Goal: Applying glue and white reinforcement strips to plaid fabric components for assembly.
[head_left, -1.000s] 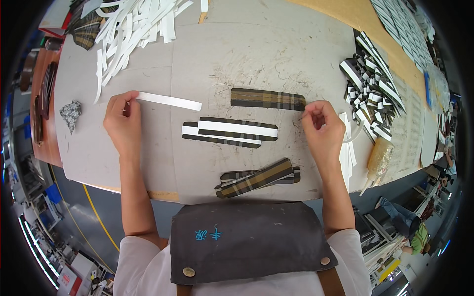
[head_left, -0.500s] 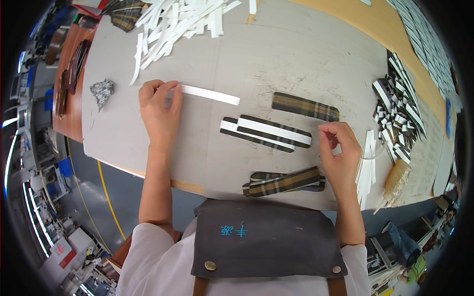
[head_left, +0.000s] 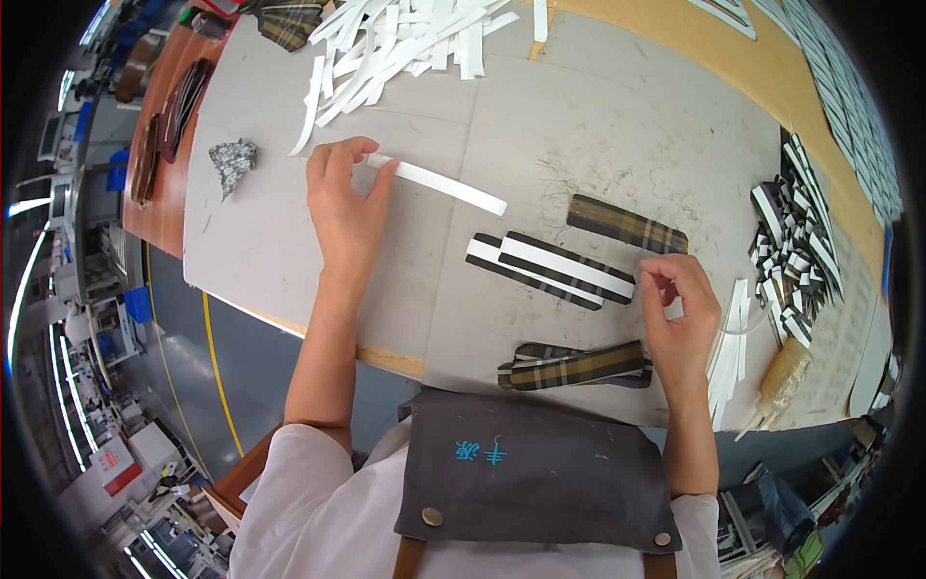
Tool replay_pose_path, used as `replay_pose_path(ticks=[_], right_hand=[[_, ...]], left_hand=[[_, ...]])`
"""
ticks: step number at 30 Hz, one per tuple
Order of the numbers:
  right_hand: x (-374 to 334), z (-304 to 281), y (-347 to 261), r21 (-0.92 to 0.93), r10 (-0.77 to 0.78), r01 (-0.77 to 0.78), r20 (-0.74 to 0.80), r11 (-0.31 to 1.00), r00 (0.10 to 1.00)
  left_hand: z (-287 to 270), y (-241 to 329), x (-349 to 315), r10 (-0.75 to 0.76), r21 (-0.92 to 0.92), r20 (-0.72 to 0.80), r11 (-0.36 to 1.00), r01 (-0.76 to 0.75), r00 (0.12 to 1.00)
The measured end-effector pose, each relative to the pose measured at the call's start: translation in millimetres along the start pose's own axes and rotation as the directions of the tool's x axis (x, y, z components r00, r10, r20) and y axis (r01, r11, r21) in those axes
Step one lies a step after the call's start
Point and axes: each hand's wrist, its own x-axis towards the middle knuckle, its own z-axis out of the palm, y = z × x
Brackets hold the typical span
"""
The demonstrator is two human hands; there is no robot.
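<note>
My left hand is over the far left of the table, thumb and forefinger apart around the near-left end of a white strip lying on the surface. My right hand is curled, thumb and forefinger tips close together; whether anything small is between them I cannot make out. Just left of it lie two dark plaid strips, each with a white strip along it, partly overlapping. Beyond them rests a brown plaid strip, its right end by my right fingertips. Several more plaid strips are stacked at the near edge.
A heap of white strips spreads at the far left. To the right are a pile of black-and-white pieces, white strips and a yellowish wrapped tool. A crumpled grey scrap lies left on the table.
My left thumb and forefinger have parted, showing more of the white strip's end. The whole view has shifted, so things appear farther right; my right hand keeps its curled pose.
</note>
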Motion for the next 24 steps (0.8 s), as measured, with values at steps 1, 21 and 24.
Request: replay_pose_path(ticks=[1, 21, 24], right_hand=[[2, 1, -2, 0.007, -0.012, 0.012, 0.012, 1.0, 1.0], [84, 87, -69, 0.447, -0.265, 0.033, 0.466, 0.894, 0.844], [66, 81, -61, 0.272, -0.314, 0.248, 0.234, 0.93, 0.92]], left_hand=[[0, -1, 0, -0.001, 0.0, -0.002, 1.0, 0.001, 1.0], [-37, 41, 2, -0.186, -0.72, 0.344, 0.577, 0.386, 0.92], [-36, 54, 0, -0.188, -0.748, 0.405, 0.495, 0.443, 0.895]])
